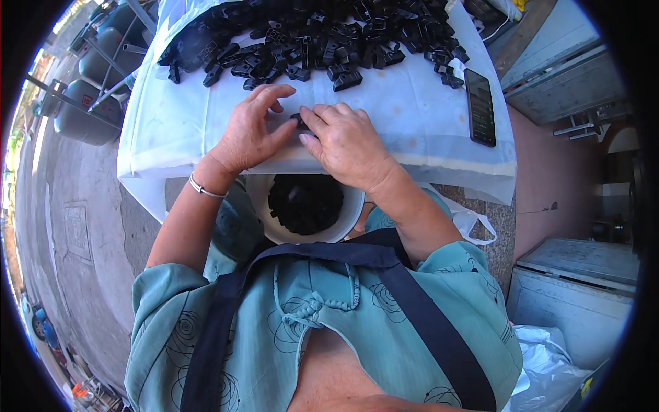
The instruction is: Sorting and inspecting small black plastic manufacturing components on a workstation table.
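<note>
A small black plastic part point(298, 121) is between my two hands, just above the near side of the white-covered table point(199, 130). My right hand point(347, 141) grips it with fingers and thumb, hiding much of it. Beside it is my left hand point(250, 130), its thumb reaching to the part and its other fingers curved and spread apart; whether the thumb touches is hard to tell. Farther back on the table lies a big heap of similar black plastic parts point(302, 51). Below the table edge, a white bucket point(257, 206) contains more black pieces point(305, 206).
A dark phone point(480, 108) lies at the table's right side. White plastic bags point(473, 223) hang at the right. Grey metal cabinets point(576, 281) stand farther right. Dark grey tanks and metal tubes point(89, 110) are at the left, on the concrete ground point(82, 220).
</note>
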{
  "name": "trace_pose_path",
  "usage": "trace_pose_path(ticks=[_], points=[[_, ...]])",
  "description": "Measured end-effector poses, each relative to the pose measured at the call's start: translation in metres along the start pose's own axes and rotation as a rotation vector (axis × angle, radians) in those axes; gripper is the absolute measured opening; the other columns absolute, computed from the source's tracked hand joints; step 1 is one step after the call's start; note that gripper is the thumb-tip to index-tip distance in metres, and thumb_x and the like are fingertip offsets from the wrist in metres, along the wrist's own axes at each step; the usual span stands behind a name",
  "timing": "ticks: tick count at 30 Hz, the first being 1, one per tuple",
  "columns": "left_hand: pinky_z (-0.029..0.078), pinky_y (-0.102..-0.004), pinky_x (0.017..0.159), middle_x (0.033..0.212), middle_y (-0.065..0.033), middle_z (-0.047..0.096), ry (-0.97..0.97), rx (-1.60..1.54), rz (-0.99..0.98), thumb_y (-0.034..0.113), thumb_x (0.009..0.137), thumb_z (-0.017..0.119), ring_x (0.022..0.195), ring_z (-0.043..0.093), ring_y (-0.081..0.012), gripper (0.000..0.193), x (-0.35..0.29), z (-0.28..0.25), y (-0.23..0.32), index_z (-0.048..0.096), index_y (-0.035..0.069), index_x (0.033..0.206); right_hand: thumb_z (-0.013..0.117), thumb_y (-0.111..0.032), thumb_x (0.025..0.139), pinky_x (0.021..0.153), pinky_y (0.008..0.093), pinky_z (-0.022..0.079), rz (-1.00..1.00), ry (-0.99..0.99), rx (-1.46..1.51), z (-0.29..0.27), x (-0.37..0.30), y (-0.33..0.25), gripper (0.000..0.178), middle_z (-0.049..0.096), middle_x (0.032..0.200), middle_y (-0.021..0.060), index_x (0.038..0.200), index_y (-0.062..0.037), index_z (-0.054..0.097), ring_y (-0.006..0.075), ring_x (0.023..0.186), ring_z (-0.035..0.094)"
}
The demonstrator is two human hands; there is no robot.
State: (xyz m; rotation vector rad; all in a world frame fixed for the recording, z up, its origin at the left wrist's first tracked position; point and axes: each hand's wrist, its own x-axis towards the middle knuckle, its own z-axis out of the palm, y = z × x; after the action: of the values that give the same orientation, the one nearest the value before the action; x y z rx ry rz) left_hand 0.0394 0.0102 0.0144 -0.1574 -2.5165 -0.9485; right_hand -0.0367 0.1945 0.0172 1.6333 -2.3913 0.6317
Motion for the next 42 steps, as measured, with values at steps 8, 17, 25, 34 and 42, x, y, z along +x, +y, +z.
trace_pose_path(ticks=[8,17,25,34,42], points=[[0.053,-0.0377,0.08,0.12,-0.0101,0.06,-0.012,0.48,-0.036,0.007,0.087,0.057,0.095,0.064,-0.0321,0.03,0.055,0.021,-0.018,0.061,0.008,0.117,0.064,-0.01,0.083,0.087,0.0398,0.049,0.131,0.301,-0.071,0.005,0.017,0.072,0.03,0.062,0.108,0.0118,0.112,-0.0055,0.064,0.0316,0.101,0.059],[0.053,-0.0392,0.077,0.103,-0.013,0.064,-0.085,0.13,-0.072,0.016,0.087,0.064,0.085,0.064,-0.0332,0.021,0.035,0.015,-0.023,0.068,0.005,0.104,0.067,-0.005,0.077,0.085,0.0405,0.05,0.077,0.154,-0.052,-0.001,-0.001,0.049,0.026,0.059,0.105,0.0114,0.103,-0.0049,0.063,0.0303,0.1,0.06],[0.05,-0.0247,0.063,0.095,-0.0059,0.065,-0.064,-0.018,-0.14,0.002,0.078,0.072,0.065,0.053,-0.0097,0.046,0.02,0.011,-0.018,0.06,0.008,0.122,0.067,-0.001,0.076,0.084,0.0363,0.051,-0.089,0.058,0.155,-0.019,-0.007,0.057,0.021,0.063,0.102,0.0135,0.097,-0.0023,0.062,0.0312,0.094,0.062],[0.05,-0.0268,0.065,0.092,-0.0057,0.068,-0.104,-0.134,-0.099,-0.001,0.075,0.073,0.064,0.054,-0.0121,0.062,0.016,0.013,-0.019,0.05,0.009,0.132,0.065,-0.003,0.083,0.083,0.0358,0.053,-0.209,0.227,0.35,0.008,0.02,0.043,0.021,0.065,0.103,0.0131,0.104,-0.0031,0.068,0.0298,0.094,0.063],[0.053,-0.0314,0.07,0.109,-0.0106,0.062,-0.047,0.009,-0.006,0.008,0.074,0.073,0.077,0.061,-0.0202,0.06,0.011,-0.001,-0.02,0.051,0.01,0.13,0.06,-0.006,0.087,0.093,0.039,0.049,-0.125,0.146,0.23,0.012,0.014,0.034,0.024,0.065,0.112,0.016,0.11,-0.0051,0.068,0.032,0.107,0.06]])
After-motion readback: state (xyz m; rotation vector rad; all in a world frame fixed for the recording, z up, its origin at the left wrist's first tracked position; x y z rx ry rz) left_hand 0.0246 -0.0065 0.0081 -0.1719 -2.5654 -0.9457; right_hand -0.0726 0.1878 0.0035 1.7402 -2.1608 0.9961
